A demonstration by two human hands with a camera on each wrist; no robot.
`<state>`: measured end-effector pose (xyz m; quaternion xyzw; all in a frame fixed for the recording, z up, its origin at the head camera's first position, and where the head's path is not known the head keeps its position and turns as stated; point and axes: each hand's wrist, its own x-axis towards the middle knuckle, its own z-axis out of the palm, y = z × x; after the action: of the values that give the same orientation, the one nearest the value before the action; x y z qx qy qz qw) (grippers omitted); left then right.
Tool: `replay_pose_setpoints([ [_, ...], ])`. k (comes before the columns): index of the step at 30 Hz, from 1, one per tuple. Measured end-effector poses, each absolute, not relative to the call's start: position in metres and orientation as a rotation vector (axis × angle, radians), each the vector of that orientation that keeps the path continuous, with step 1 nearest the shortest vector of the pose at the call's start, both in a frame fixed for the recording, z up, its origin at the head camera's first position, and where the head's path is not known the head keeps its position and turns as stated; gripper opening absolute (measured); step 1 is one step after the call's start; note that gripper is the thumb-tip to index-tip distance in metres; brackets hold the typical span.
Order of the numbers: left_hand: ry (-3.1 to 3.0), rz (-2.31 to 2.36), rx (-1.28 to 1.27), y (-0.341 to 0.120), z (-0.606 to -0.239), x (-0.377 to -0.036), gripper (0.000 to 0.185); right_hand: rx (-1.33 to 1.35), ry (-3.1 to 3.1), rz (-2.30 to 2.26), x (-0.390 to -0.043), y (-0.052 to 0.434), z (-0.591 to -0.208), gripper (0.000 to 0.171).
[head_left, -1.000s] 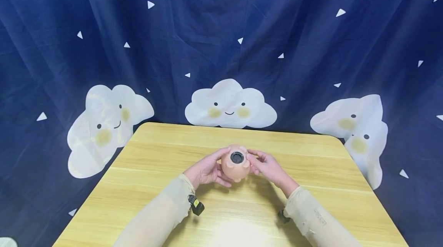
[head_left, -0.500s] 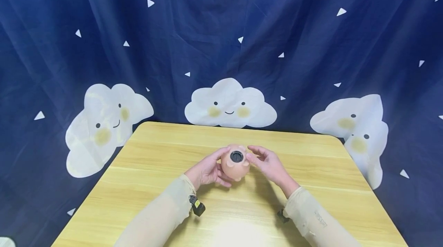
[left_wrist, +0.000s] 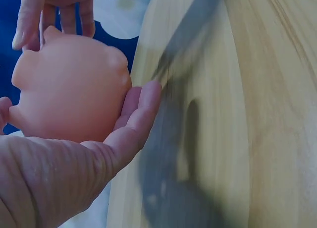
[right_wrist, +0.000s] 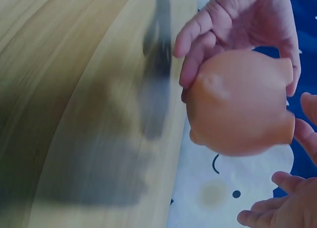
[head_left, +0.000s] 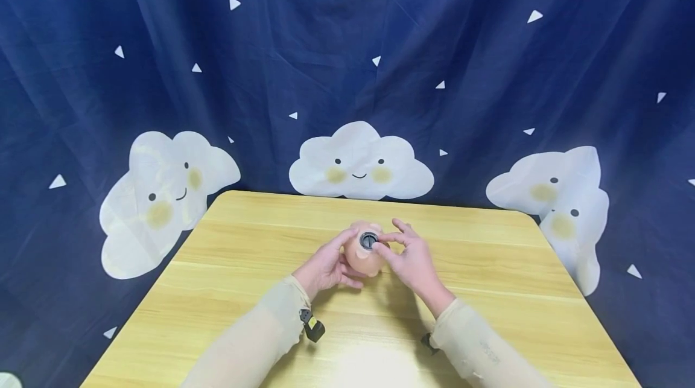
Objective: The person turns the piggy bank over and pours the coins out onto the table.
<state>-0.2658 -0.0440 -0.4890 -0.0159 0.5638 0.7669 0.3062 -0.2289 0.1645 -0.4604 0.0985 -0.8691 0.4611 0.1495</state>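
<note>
A round pink piggy bank (head_left: 362,262) is held above the table, its stubby feet and belly turned up toward the head camera. Set in that belly is a round black plug (head_left: 367,242) with a raised bar across it. My left hand (head_left: 327,262) grips the bank from the left, palm and fingers around its side. My right hand (head_left: 414,264) has its thumb and index fingertip on the plug's right part, pinching at the bar, other fingers lifted away. Both wrist views show the smooth pink body (left_wrist: 74,84) but hide the plug.
A light wood-grain table (head_left: 260,243) lies beneath the hands, with their shadows on it. Behind it hangs a dark blue curtain (head_left: 260,74) printed with white smiling clouds (head_left: 361,162) and small triangles. A black wrist camera (head_left: 312,325) sits on the left sleeve.
My right hand has moved from the bank's right side up and leftward, bringing thumb and index finger onto the black plug. My left hand keeps its grip; the bank has shifted up slightly.
</note>
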Motion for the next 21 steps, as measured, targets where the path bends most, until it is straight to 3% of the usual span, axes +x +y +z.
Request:
replay_pose_setpoints([
  [21,1.648,2.03,0.069,-0.036,-0.486,-0.261,0.078,0.275,-2.495,1.221,-0.225,0.15,-0.457,0.014],
])
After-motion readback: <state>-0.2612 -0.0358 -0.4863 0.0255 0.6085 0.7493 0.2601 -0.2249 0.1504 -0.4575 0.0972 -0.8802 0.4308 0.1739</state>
